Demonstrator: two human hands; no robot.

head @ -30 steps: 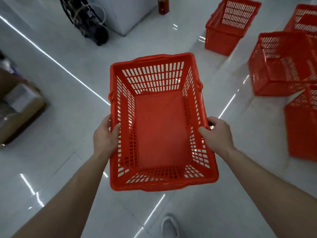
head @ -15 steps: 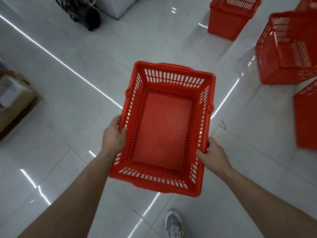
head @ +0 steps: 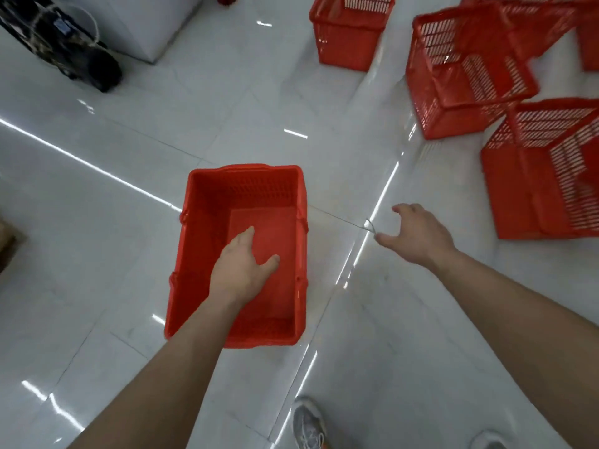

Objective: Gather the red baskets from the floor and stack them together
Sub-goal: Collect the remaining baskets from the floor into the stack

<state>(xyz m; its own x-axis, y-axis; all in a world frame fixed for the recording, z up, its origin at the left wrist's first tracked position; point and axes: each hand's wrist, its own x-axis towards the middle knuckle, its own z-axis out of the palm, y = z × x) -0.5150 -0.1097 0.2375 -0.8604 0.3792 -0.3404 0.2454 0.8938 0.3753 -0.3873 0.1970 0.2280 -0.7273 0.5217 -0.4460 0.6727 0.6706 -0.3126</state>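
Observation:
A red basket [head: 207, 228] stands upright on the white tile floor in front of me. My left hand [head: 241, 267] hovers over its inside, fingers apart, holding nothing. My right hand [head: 418, 234] is to the right of the basket over bare floor, fingers spread, empty. More red baskets lie at the upper right: one upright [head: 350, 37], one tipped on its side [head: 463, 69], another on its side nearer me [head: 547, 176], and part of a further one at the far right edge [head: 588, 43].
A dark bag [head: 64, 47] leans against a white cabinet [head: 152, 24] at the upper left. A cardboard box edge [head: 6, 247] shows at the left. My shoes [head: 308, 426] are at the bottom.
Both hands held the basket by its sides in the air; now it stands on the floor and both hands have let go, the right one moved off to the right.

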